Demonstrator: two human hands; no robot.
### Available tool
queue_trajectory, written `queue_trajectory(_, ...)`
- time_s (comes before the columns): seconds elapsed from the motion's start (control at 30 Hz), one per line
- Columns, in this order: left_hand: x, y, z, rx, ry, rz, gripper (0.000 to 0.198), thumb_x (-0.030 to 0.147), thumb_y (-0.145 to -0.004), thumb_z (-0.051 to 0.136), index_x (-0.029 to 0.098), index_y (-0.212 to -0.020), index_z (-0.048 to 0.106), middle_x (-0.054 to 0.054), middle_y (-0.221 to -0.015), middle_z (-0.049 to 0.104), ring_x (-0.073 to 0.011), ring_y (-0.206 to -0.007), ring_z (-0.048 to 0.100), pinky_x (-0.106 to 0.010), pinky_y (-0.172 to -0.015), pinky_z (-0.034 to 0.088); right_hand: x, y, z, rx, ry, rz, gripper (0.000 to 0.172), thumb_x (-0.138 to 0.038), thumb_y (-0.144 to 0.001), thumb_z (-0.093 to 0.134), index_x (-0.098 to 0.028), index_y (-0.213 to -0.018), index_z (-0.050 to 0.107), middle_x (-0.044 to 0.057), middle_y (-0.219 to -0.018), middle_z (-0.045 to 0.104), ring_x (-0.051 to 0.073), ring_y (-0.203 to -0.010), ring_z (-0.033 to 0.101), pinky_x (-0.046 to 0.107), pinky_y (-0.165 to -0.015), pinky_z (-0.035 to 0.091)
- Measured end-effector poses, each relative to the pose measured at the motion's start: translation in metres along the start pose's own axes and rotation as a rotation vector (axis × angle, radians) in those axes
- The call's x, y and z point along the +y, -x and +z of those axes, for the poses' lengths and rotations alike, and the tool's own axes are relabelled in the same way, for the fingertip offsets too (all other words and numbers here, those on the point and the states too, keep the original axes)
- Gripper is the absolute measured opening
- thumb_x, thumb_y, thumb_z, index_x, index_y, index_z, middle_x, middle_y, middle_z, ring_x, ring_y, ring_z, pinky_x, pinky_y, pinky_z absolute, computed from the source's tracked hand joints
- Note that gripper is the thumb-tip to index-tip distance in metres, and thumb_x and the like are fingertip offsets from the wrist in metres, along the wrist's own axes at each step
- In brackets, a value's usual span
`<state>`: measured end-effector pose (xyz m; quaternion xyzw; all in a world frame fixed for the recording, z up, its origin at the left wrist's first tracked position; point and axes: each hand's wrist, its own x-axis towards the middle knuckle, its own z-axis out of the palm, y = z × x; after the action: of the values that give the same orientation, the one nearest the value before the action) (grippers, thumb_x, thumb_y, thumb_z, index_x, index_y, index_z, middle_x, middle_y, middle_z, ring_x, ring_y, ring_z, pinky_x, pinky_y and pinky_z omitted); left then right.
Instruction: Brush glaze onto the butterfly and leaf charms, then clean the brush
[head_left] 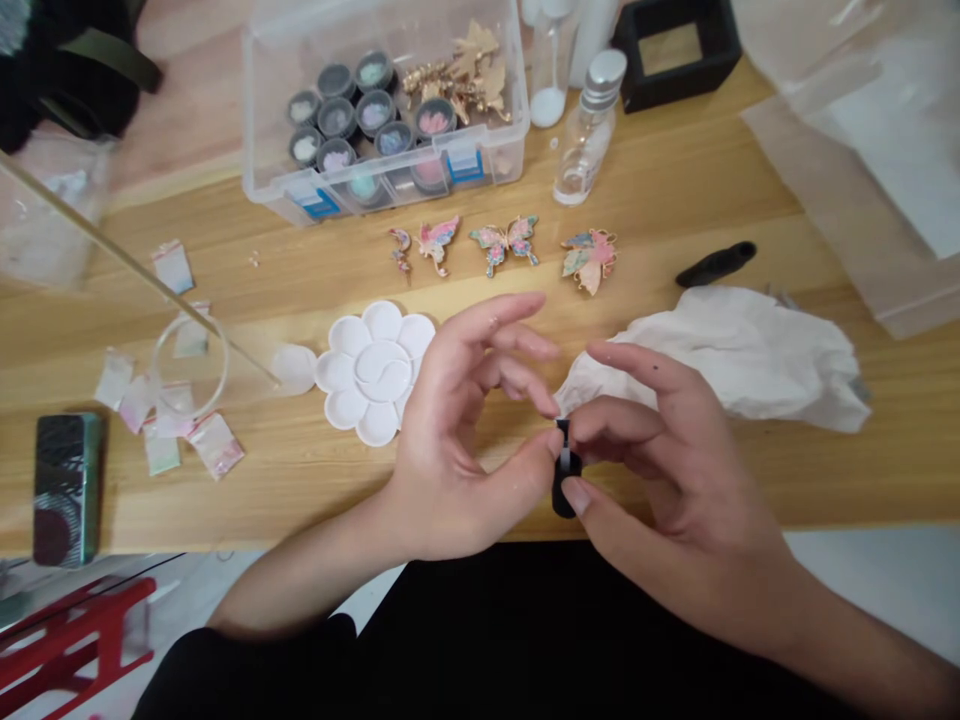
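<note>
A small black tube (pixel 566 478) is pinched upright above the worktop (pixel 300 505), its long axis pointing away from the person. It is gripped narrowly by the right hand's (pixel 682 480) fingers, nearer it — the left hand's (pixel 450 440) thumb is set against its top.

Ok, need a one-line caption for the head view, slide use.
Left hand and right hand pinch a small black object beside a white flower-shaped palette.

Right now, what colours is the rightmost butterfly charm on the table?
Pink, pale green and blue on the gold-edged butterfly charm, best in the head view.
</note>
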<state>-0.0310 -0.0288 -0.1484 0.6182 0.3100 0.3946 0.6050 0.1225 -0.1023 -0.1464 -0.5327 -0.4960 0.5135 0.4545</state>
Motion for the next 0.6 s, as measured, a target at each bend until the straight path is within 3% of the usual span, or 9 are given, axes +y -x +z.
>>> queue_trajectory(0.23, 0.0033, -0.0049, -0.0022, 0.009, 0.082, -0.12, 0.053, 0.008, -0.074, 0.074, 0.028, -0.121, 0.056, 0.0, -0.1, 0.061, -0.009, -0.072, 0.06, -0.025, -0.068, 0.055, -0.0012, -0.001, -0.0032, -0.038, 0.085, -0.022, 0.071, -0.005, -0.077, 0.056, -0.034, -0.137, 0.032, -0.004, -0.08, 0.057, 0.014, -0.077, 0.06, 0.031, -0.071, 0.057)
queue_trajectory(0.43, 0.0048, -0.0068, -0.0027, -0.039, 0.137, -0.2, 0.05, 0.009, -0.076, 0.072, 0.026, -0.12, 0.056, -0.001, -0.1, 0.06, -0.0101, -0.073, 0.062, -0.026, -0.07, 0.057, -0.0032, -0.0021, -0.0064, -0.051, 0.099, -0.026, 0.069, -0.005, -0.075, 0.056, -0.033, -0.135, 0.033, -0.005, -0.078, 0.058, 0.013, -0.072, 0.06, 0.032, -0.072, 0.057)
queue_trajectory(0.6, 0.0054, -0.0071, -0.001, -0.013, 0.201, -0.265, 0.052, 0.007, -0.072, 0.076, 0.027, -0.117, 0.059, 0.001, -0.097, 0.06, -0.0085, -0.07, 0.061, -0.025, -0.066, 0.054, -0.0031, -0.002, -0.0068, -0.07, 0.116, -0.02, 0.067, -0.006, -0.076, 0.056, -0.03, -0.134, 0.033, -0.005, -0.078, 0.059, 0.012, -0.072, 0.06, 0.029, -0.071, 0.057)
